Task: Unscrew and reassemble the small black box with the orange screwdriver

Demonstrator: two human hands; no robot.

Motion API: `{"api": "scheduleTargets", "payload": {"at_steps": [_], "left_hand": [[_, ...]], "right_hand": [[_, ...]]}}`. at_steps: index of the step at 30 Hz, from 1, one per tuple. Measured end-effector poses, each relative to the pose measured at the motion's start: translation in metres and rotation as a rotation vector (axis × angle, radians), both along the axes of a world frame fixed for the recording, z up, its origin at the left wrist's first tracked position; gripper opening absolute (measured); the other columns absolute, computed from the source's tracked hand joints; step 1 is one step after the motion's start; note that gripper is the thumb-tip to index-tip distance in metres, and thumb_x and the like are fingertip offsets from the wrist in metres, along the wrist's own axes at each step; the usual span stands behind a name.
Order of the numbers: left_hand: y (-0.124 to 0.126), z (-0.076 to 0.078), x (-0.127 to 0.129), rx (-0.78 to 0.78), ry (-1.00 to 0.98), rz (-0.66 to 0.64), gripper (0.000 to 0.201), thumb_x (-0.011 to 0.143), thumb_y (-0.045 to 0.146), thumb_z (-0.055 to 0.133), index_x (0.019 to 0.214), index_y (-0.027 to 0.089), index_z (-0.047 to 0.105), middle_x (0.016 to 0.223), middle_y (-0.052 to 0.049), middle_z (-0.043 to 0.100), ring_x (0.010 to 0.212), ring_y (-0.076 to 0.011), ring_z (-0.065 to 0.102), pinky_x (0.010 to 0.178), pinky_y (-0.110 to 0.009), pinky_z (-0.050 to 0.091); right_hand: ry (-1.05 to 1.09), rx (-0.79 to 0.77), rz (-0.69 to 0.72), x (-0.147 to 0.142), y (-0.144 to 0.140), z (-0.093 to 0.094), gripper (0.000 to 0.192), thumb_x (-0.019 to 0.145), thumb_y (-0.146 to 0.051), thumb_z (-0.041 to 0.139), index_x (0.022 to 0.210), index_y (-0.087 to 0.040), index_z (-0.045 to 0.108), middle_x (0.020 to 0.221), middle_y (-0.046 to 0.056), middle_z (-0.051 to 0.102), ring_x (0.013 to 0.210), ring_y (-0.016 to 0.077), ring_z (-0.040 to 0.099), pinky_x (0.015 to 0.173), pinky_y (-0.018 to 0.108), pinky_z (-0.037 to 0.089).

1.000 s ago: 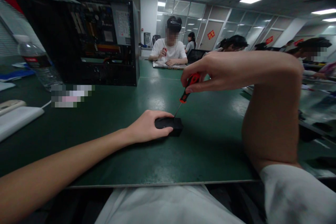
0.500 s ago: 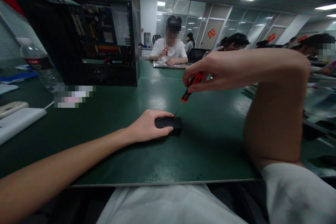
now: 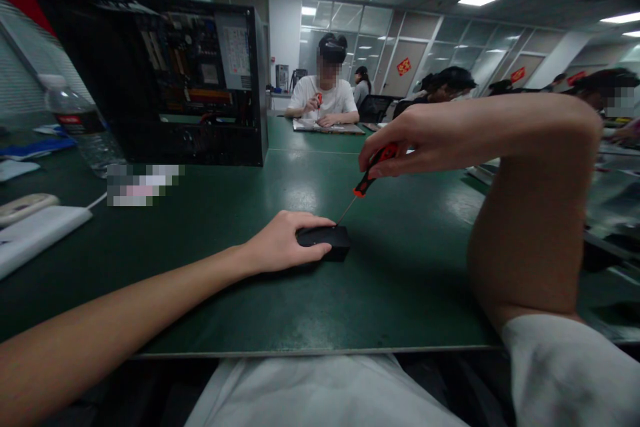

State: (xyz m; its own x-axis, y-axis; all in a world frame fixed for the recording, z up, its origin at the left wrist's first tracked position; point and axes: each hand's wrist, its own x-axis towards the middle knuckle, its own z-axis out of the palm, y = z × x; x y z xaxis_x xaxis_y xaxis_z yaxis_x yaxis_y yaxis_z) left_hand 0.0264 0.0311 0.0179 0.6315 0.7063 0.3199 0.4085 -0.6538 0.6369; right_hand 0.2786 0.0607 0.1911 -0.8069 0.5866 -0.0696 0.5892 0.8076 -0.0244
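On the green table point(image 3: 320, 313) lies a small black box-like part point(image 3: 337, 238); I cannot make out its exact kind. My left hand point(image 3: 287, 240) grips it from the left, thumb along the near side and fingers along the far side. A red and black screwdriver point(image 3: 364, 182) is held in my right hand point(image 3: 395, 140), above and to the right of the part. Its thin shaft slants down to the left, and the tip is at the part's far top edge, close to my left fingertips. Whether the tip sits in a screw is too small to tell.
An opened black computer case point(image 3: 200, 140) stands at the back left, with a plastic bottle point(image 3: 83, 120) beside it. A white power strip point(image 3: 45, 233) lies at the left. Across the table sits a person point(image 3: 325, 90) holding another screwdriver.
The screwdriver and my right hand have shifted slightly to the right, with the handle leaning a bit more that way. My left hand still holds the black part in place.
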Motion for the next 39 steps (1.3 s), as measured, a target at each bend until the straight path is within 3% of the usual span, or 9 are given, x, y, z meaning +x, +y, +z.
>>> {"api": "scheduleTargets", "payload": {"at_steps": [12,20,32,39], "left_hand": [[-0.002,0.001,0.001,-0.005,0.038,0.056,0.04,0.085,0.033,0.071,0.121,0.016,0.072,0.108,-0.006,0.077,0.089,-0.0207,0.071,0.082,-0.029,0.052],[-0.001,0.001,0.002,-0.013,0.051,0.063,0.041,0.084,0.032,0.071,0.121,0.014,0.072,0.106,-0.005,0.077,0.087,-0.0198,0.071,0.081,-0.027,0.051],[-0.002,0.001,0.003,-0.011,0.049,0.059,0.041,0.085,0.032,0.072,0.121,0.013,0.072,0.105,-0.005,0.077,0.087,-0.0192,0.071,0.078,-0.026,0.051],[-0.002,0.003,0.003,-0.005,0.055,0.059,0.041,0.086,0.033,0.071,0.121,0.013,0.072,0.107,-0.006,0.077,0.09,-0.0205,0.071,0.079,-0.027,0.051]], "right_hand": [[-0.013,0.037,0.014,-0.003,-0.002,0.001,0.036,0.098,-0.046,0.053,0.111,-0.023,0.076,0.088,0.001,0.076,0.064,0.011,0.061,0.056,0.026,0.042],[-0.051,0.004,-0.017,-0.006,-0.008,0.005,0.044,0.098,-0.049,0.05,0.118,-0.017,0.073,0.099,0.007,0.076,0.073,0.0137,0.065,0.063,0.027,0.045],[0.003,-0.052,-0.017,-0.009,-0.008,0.002,0.036,0.096,-0.041,0.055,0.112,-0.016,0.075,0.094,0.007,0.076,0.069,0.015,0.063,0.062,0.028,0.045],[0.017,0.04,0.014,-0.014,-0.008,-0.001,0.03,0.092,-0.036,0.058,0.115,-0.023,0.073,0.102,0.004,0.076,0.079,0.0156,0.066,0.067,0.027,0.047]]}}
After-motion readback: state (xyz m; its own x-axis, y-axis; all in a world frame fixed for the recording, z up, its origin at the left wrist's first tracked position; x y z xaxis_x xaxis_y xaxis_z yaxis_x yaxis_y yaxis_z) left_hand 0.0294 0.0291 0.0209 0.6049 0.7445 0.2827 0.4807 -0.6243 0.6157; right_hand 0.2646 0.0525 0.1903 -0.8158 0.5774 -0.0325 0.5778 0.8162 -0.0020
